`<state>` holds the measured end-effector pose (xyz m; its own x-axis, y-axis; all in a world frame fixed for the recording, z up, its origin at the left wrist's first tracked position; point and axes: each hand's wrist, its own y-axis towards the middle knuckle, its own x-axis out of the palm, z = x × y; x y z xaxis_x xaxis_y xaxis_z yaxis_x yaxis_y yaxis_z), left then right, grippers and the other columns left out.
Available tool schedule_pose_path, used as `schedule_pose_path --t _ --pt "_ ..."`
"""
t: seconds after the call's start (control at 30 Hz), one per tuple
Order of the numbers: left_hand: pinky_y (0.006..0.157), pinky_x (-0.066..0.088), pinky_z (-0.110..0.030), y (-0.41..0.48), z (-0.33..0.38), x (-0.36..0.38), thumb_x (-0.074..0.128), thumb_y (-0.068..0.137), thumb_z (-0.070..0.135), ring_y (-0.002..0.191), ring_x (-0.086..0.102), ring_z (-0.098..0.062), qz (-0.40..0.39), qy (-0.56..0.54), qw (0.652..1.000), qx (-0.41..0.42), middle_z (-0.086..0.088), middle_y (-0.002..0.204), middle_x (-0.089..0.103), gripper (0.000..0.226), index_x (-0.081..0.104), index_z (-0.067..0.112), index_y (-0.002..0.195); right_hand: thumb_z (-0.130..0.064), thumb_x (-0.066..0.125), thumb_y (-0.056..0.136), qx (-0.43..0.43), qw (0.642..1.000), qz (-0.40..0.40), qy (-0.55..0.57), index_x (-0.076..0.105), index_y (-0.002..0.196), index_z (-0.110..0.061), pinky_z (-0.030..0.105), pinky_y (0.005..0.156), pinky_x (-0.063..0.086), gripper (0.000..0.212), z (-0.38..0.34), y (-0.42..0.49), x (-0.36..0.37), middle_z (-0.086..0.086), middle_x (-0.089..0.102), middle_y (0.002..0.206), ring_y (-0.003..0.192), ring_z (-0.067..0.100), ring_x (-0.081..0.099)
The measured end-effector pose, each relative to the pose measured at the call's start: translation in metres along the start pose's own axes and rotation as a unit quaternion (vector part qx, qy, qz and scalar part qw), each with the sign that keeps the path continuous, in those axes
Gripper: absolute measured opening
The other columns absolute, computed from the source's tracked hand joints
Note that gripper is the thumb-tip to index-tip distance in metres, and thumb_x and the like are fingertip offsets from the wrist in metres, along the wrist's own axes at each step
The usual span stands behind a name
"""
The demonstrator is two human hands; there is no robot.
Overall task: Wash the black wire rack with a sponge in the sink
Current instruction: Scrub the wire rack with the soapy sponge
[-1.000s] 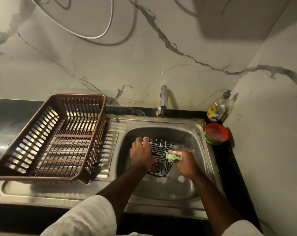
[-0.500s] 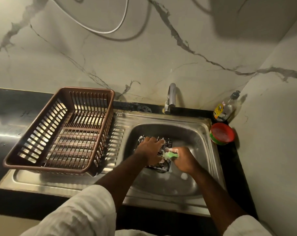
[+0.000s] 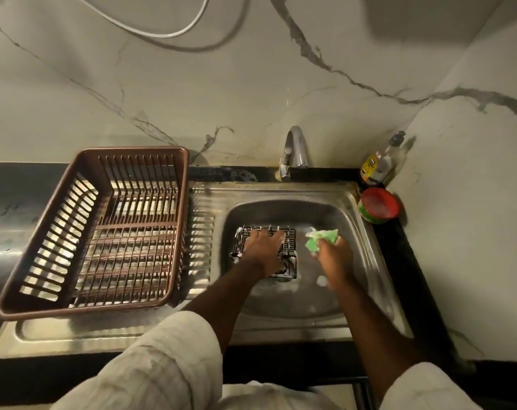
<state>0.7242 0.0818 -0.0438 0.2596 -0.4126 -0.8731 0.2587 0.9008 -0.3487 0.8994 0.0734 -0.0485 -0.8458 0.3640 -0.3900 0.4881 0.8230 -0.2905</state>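
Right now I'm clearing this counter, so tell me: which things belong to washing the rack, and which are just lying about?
In the job: black wire rack, under the left hand; green sponge, in the right hand's grip; sink.
Lying about: brown dish basket; red tub; yellow-labelled bottle.

Black rack (image 3: 289, 247), green sponge (image 3: 322, 239), brown basket (image 3: 138, 152).

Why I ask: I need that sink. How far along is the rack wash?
Done: the black wire rack looks sudsy. In hand: left hand rests on it, right hand holds the green sponge beside it. Left: probably rinsing; faucet not running.
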Motion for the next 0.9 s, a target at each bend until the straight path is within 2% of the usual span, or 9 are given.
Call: schedule_pose_path --t 0.1,0.17,0.27,0.37,0.47,0.6,0.7,0.8,0.9 --pt "0.104 0.04 -0.046 0.002 -0.001 0.004 0.074 0.083 0.028 0.128 0.037 -0.038 0.007 0.016 1.0 0.017 -0.015 0.136 0.045 0.073 0.035 0.025 0.145 -0.021 0.066 0.079 0.036 0.999 -0.011 -0.017 0.062 0.071 -0.02 0.051 0.076 0.059 0.009 -0.007 0.003 0.004 0.006 0.072 0.081 0.08 0.028 0.071" --pt "0.104 0.04 -0.046 0.002 -0.001 0.008 0.073 0.084 0.026 0.129 0.037 -0.038 0.012 0.028 0.999 0.026 -0.015 0.138 0.043 0.072 0.035 0.025 0.146 -0.023 0.066 0.078 0.044 0.998 -0.025 -0.029 0.065 0.079 -0.018 0.049 0.075 0.061 0.005 -0.014 0.004 0.011 0.009 0.073 0.089 0.082 0.026 0.071" --pt "0.106 0.039 -0.049 -0.001 0.001 0.014 0.069 0.087 0.02 0.134 0.034 -0.039 0.018 0.047 0.998 0.03 -0.016 0.144 0.038 0.073 0.031 0.024 0.149 -0.012 0.065 0.08 0.067 0.994 -0.076 -0.028 0.069 0.096 -0.012 0.042 0.067 0.063 0.016 -0.019 0.003 0.022 0.009 0.071 0.096 0.082 0.022 0.07" --pt "0.11 0.037 -0.051 -0.003 0.0 0.018 0.065 0.09 0.015 0.137 0.032 -0.042 0.028 0.031 0.999 0.023 -0.02 0.146 0.036 0.07 0.03 0.023 0.15 -0.004 0.061 0.084 0.09 0.989 -0.114 -0.014 0.067 0.098 -0.008 0.033 0.058 0.058 0.016 -0.02 0.003 0.026 0.011 0.068 0.097 0.084 0.022 0.068" --pt "0.106 0.039 -0.048 -0.005 -0.008 0.013 0.067 0.089 0.017 0.132 0.037 -0.038 0.051 0.035 0.998 0.021 -0.019 0.143 0.038 0.068 0.032 0.023 0.147 0.0 0.056 0.088 0.127 0.973 -0.193 0.001 0.062 0.096 -0.01 0.035 0.066 0.057 0.014 -0.022 0.0 0.025 0.013 0.063 0.094 0.085 0.023 0.064" --pt "0.111 0.034 -0.051 -0.013 -0.014 0.004 0.068 0.087 0.014 0.137 0.032 -0.039 0.045 0.035 0.998 0.009 -0.019 0.148 0.033 0.077 0.028 0.019 0.152 -0.003 0.056 0.09 0.152 0.956 -0.25 -0.003 0.063 0.097 -0.01 0.04 0.082 0.059 0.012 -0.027 0.0 0.023 0.013 0.066 0.102 0.093 0.025 0.065" --pt "0.107 0.038 -0.051 -0.012 -0.016 0.004 0.058 0.087 0.005 0.132 0.037 -0.039 0.06 0.028 0.998 -0.024 -0.019 0.144 0.037 0.069 0.031 0.02 0.149 -0.012 0.057 0.096 0.187 0.936 -0.27 0.124 0.062 0.107 -0.01 0.037 0.071 0.058 0.012 -0.037 0.009 0.025 0.015 0.065 0.111 0.098 0.027 0.064" --pt "0.102 0.041 -0.049 -0.012 -0.017 0.007 0.057 0.087 0.005 0.127 0.041 -0.037 0.076 0.024 0.996 -0.049 -0.016 0.139 0.04 0.066 0.033 0.023 0.146 -0.017 0.056 0.099 0.187 0.921 -0.265 0.215 0.06 0.102 -0.011 0.04 0.072 0.055 0.008 -0.047 0.013 0.032 0.012 0.065 0.103 0.096 0.026 0.064" --pt "0.103 0.04 -0.049 -0.011 -0.012 0.008 0.056 0.087 0.002 0.128 0.04 -0.037 0.082 0.021 0.994 -0.066 -0.016 0.139 0.04 0.068 0.032 0.021 0.148 -0.01 0.058 0.097 0.123 0.948 -0.283 0.081 0.065 0.108 -0.005 0.037 0.068 0.058 0.013 -0.047 0.015 0.035 0.013 0.065 0.104 0.096 0.024 0.064"
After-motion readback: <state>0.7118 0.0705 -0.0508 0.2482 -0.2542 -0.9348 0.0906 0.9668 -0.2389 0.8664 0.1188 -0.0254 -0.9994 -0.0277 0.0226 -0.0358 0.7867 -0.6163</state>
